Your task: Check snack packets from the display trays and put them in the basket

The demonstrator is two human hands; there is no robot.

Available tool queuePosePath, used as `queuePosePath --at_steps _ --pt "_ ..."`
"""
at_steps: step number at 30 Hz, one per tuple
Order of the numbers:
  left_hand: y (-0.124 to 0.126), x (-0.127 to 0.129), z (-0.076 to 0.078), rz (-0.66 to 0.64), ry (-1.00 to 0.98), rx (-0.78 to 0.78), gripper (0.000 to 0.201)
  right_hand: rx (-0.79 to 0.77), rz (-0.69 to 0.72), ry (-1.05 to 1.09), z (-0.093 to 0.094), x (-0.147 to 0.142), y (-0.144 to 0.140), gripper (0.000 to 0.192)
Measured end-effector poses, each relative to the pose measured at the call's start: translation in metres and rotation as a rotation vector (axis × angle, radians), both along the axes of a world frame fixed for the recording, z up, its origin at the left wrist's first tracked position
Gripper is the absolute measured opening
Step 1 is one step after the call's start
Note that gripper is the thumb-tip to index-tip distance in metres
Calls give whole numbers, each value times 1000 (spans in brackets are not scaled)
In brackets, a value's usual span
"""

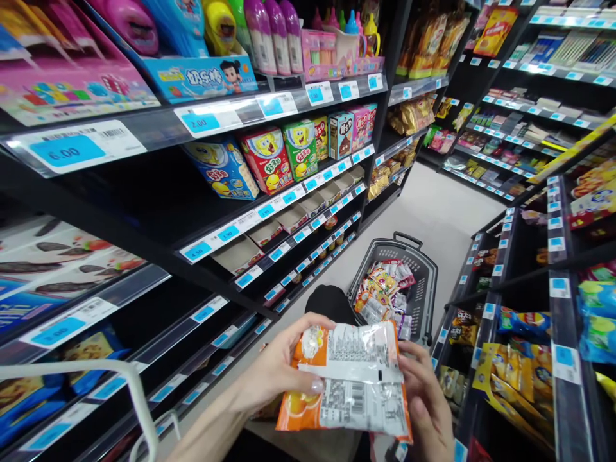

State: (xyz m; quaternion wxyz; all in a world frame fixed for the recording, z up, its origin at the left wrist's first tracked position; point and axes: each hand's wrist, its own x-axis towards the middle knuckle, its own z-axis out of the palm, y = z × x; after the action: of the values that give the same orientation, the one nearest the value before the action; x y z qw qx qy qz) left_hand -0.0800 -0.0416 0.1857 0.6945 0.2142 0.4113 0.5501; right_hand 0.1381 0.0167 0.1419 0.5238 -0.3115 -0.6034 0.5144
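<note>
An orange-and-white snack packet (359, 378) is held in front of me, its printed back with a barcode facing up. My left hand (293, 366) grips its left end, thumb lying across the printed side and fingers behind. At the right end, my right hand (426, 391) has its fingers curled around the packet's edge; part of them is hidden behind it. Just beyond the packet, a grey shopping basket (428, 282) stands on the floor with several small colourful packets (385, 289) in it.
Shelves with price labels (283, 212) run along the left, holding snack boxes (264, 157) and toys. Lower racks of bagged snacks (514, 385) line the right. A white curved metal bar (129, 385) is at the lower left. Pale floor (433, 199) leads to more shelves ahead.
</note>
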Motion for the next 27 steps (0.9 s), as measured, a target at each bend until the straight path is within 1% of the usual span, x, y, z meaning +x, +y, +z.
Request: queuePosePath --at_steps 2,4,5,6,7,8,10,12,13,15,18,22,25,27 --pt "2 1 0 39 44 27 55 -216 141 55 -1 4 3 39" --pt "3 2 -1 79 141 51 48 -380 258 33 -1 10 5 43" --pt "4 2 -2 101 223 55 42 -440 283 4 -1 13 7 43" --pt "4 2 -2 122 326 55 36 -468 282 -31 0 15 8 42" --pt "4 1 -3 143 443 54 29 -454 252 -69 1 16 10 39" --pt "4 1 -3 164 558 61 24 -402 200 -107 3 17 11 35" --pt "3 1 -5 204 753 112 16 -207 89 -177 7 16 15 25" --pt "2 1 -5 228 890 203 9 32 30 -218 12 14 18 19" --pt "2 2 -5 235 939 247 7 127 9 -228 14 13 18 18" --pt "2 4 -3 243 1018 309 10 241 -30 -253 16 12 19 16" --pt "3 10 3 241 1082 336 14 270 -79 -325 16 13 16 12" --pt "3 18 11 233 1093 285 18 212 -113 -381 14 15 12 15" --pt "5 22 15 210 1042 196 20 163 -116 -377 13 18 12 15" --pt "7 22 14 195 923 117 20 77 -104 -363 14 20 15 17"
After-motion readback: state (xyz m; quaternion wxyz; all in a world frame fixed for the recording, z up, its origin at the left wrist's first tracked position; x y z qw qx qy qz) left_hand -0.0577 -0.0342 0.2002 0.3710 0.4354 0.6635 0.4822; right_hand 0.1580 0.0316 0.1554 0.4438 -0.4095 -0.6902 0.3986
